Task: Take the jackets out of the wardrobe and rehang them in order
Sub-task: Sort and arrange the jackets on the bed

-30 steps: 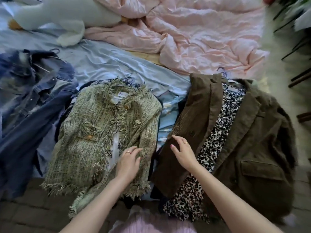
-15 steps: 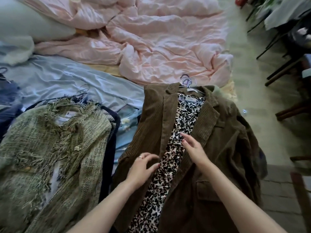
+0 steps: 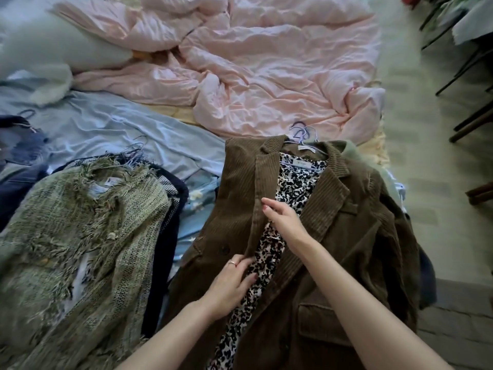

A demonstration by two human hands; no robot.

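Brown jacket [image 3: 346, 236] lies open, both hands [image 3: 229, 284] [image 3: 285, 220] at its front edge.

Showing ribbed, matt brown corduroy on the jacket [image 3: 346, 236], with smooth leopard-print cloth [image 3: 298, 182] lying inside. Looking rough, nubbly and fringed on the green tweed jacket [image 3: 80, 236]. Gleaming softly, crumpled and satiny, on the pink quilt [image 3: 266, 76]. Lying smooth and matt across the blue sheet [image 3: 120, 134].
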